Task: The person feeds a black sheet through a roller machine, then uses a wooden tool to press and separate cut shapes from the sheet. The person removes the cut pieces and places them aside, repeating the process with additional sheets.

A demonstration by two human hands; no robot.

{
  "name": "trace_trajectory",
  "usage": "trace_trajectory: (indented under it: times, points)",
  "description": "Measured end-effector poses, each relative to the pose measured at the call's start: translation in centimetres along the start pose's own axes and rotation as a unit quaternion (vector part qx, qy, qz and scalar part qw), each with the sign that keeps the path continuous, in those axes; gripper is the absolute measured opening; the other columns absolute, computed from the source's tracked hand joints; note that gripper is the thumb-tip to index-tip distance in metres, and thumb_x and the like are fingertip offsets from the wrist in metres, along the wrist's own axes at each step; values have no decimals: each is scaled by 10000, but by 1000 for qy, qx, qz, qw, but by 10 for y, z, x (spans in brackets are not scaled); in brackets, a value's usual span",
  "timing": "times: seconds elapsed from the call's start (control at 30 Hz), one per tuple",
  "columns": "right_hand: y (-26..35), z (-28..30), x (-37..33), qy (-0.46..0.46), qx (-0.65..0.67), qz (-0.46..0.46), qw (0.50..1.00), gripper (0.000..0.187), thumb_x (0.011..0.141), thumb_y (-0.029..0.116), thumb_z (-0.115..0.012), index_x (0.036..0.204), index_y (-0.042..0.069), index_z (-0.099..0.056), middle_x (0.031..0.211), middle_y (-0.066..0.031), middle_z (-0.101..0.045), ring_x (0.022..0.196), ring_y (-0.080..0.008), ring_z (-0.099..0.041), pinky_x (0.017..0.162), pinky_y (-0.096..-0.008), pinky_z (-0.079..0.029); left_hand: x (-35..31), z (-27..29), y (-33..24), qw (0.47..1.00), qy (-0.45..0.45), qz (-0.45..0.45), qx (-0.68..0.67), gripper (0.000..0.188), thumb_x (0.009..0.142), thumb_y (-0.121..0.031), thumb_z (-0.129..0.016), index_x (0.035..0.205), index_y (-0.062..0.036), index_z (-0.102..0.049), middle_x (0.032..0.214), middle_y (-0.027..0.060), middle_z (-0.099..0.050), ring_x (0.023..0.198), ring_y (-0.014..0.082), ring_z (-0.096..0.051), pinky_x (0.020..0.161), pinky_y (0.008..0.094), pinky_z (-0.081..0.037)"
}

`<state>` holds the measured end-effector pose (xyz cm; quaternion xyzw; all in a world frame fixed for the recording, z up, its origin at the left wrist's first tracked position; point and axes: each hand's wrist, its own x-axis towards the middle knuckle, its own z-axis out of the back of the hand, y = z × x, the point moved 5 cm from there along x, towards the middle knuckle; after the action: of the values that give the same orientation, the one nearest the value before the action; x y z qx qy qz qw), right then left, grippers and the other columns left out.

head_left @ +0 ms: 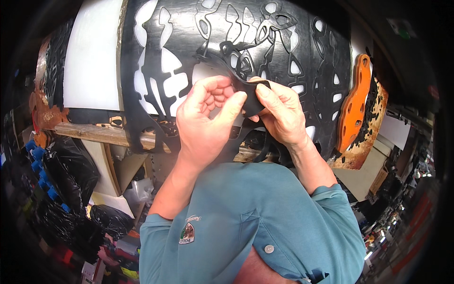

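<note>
My right hand (283, 110) pinches a thin, bendy black piece (252, 97) between thumb and fingers, in front of my chest. It looks like rubber or leather sheet, and a narrow part of it runs up and to the left. Beside its left edge is my left hand (204, 120), fingers curled and thumb held apart from them. Whether the left thumb touches the piece, I cannot tell. Behind both hands spreads a large black sheet (185, 35) full of cut-out shapes, with white showing through the holes. Loose black cut strips (274, 28) lie tangled on it.
An orange plate with holes (353, 106) lies right of the sheet, on a brown board (352, 158) strewn with black scraps. At left are a white sheet (92, 57) and a wooden bar (94, 133) along the near edge. Black plastic bags (73, 165) sit lower left.
</note>
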<state>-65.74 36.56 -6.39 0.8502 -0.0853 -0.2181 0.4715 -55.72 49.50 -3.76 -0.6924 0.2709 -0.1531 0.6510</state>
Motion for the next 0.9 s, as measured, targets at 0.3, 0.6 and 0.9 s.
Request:
trace_trajectory:
  times: [0.3, 0.6, 0.9]
  points:
    - [-4, -4, 2, -18, -16, 13, 1000, 319, 1130, 294, -605, 1150, 10, -749, 793, 45, -616, 689, -37, -544, 605, -213, -459, 5, 8, -1, 999, 29, 23, -13, 158, 1010, 76, -674, 1166, 82, -702, 939, 128, -767, 766, 138, -733, 721, 254, -612]
    - [59, 102, -11, -170, 116, 178, 962, 255, 1134, 211, -576, 1169, 5, -722, 1036, -98, -758, 739, -140, -654, 632, -259, -518, 21, 74, 34, 999, -49, 2, -25, 184, 1057, 16, -641, 1223, 66, -703, 946, 148, -765, 758, 160, -727, 690, 278, -606]
    - [201, 191, -84, -341, -79, 423, 835, 282, 1151, 235, -555, 1155, -11, -691, 1015, -154, -761, 869, -180, -666, 723, -315, -488, 22, 124, 27, 982, -188, -13, 2, 307, 1093, -49, -620, 1376, 72, -619, 1170, 172, -744, 915, 206, -753, 815, 310, -642]
